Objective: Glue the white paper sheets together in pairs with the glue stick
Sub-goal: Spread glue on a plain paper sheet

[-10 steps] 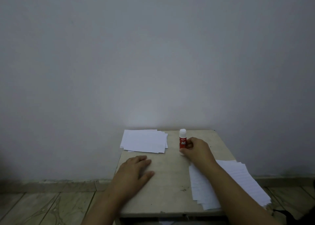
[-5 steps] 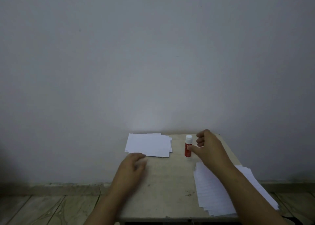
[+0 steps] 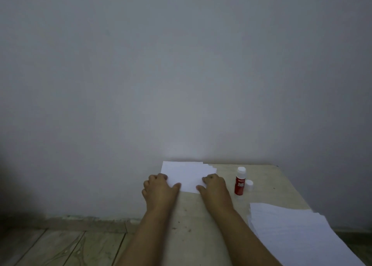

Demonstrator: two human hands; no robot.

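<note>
Table [image 3: 267, 187] first: a pale top pushed against the wall, carrying everything. Biggest on it is the loose stack of white sheets [image 3: 291, 233] fanned over the near right corner and hanging past the edge, so plenty looks left to pair. At the far left corner sits the smaller pile [image 3: 187, 175], edges stepped, and both hands are on it. Left hand [image 3: 159, 187] lies on the pile's left end, fingers curled over the table's left edge, thumb pressed flat on the paper. Right hand [image 3: 214, 185] presses the pile's right end, fingers bent, thumb out, nothing pinched. Whether they are squaring glued pairs or drawing a sheet, I cannot tell. Glue stick [image 3: 240, 182] stands upright near the far edge, untouched, a small white cap [image 3: 249, 184] just beside it. My read: mid-task, gluing paused, large stack waiting.
</note>
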